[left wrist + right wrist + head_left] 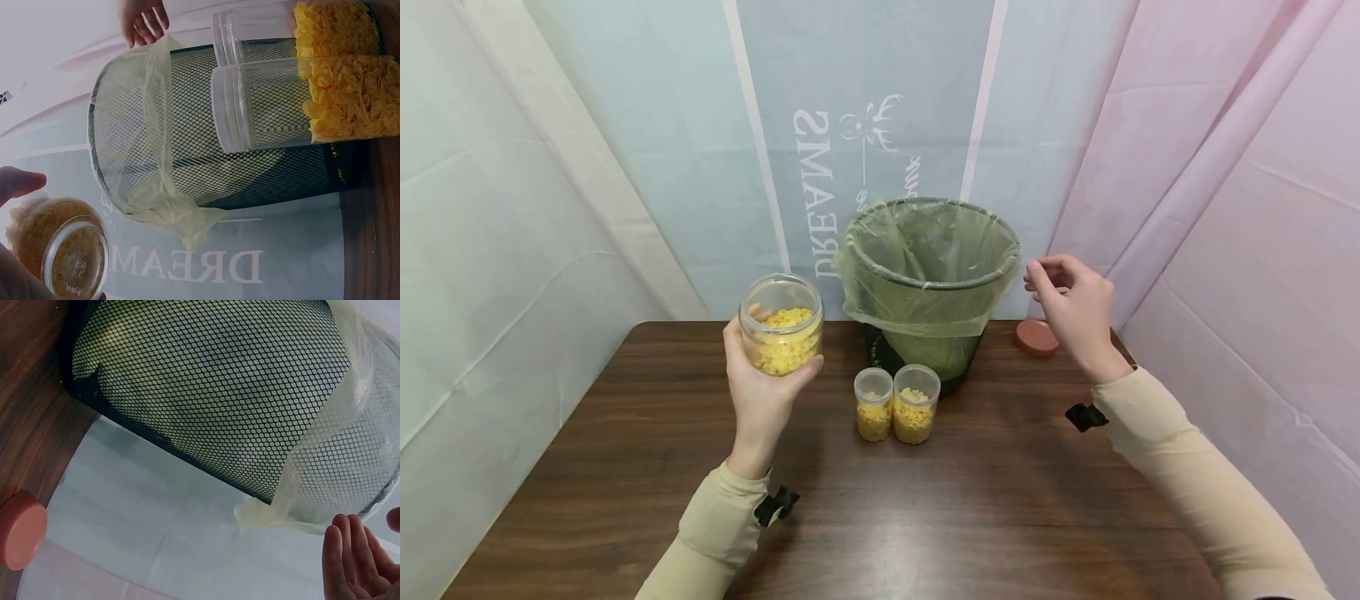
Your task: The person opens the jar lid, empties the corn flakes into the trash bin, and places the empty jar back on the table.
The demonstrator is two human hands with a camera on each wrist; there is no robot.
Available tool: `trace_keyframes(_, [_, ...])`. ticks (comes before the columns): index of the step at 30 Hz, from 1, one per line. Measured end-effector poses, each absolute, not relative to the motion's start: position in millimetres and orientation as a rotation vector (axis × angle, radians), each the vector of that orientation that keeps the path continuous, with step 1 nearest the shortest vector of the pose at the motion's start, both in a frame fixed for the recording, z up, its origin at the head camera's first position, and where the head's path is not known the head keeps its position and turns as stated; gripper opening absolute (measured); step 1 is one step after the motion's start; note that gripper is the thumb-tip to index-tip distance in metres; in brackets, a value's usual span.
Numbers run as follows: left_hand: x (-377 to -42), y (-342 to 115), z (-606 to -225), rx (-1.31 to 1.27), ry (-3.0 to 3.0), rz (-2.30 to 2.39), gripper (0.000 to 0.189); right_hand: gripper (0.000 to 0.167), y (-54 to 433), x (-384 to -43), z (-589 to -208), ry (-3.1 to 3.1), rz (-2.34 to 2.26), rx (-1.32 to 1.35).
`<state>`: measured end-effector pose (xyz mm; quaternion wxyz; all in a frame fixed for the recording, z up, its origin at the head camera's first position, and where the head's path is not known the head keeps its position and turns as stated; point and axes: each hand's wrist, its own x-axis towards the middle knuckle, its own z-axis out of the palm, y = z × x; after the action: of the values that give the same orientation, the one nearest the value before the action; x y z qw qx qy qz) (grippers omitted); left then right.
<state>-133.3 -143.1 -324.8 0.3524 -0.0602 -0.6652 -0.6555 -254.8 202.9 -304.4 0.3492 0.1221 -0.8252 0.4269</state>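
Note:
My left hand (758,408) grips a clear jar (782,342) partly filled with yellow flakes, raised over the left side of the table. The jar's mouth is uncovered and leans slightly toward the head camera; its round base (75,259) shows in the left wrist view. At the right of the bin's rim, my right hand (1077,308) is raised with nothing in it. Its fingers (353,556) are bent a little, and the thumb stands apart from them in the right wrist view.
A black mesh bin (250,178) wears a pale green liner (917,312) folded over its rim. Two clear jars of yellow flakes, a narrower one (874,419) and a wider one (914,421), stand before it. A reddish lid (1037,338) lies at the right back edge.

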Motion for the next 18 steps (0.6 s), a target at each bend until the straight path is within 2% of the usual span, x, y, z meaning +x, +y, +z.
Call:
trace_keyframes(9, [-136,-143,-325,-0.156,-1.742,-1.697,0.084,0.041,198,-268,-294,-2.235,1.174,0.265])
trace_keyframes(18, [-137,-144,-324,-0.149,-1.764,-1.688,0.085,0.045,193,-276,-286,-2.315,1.243,0.236])
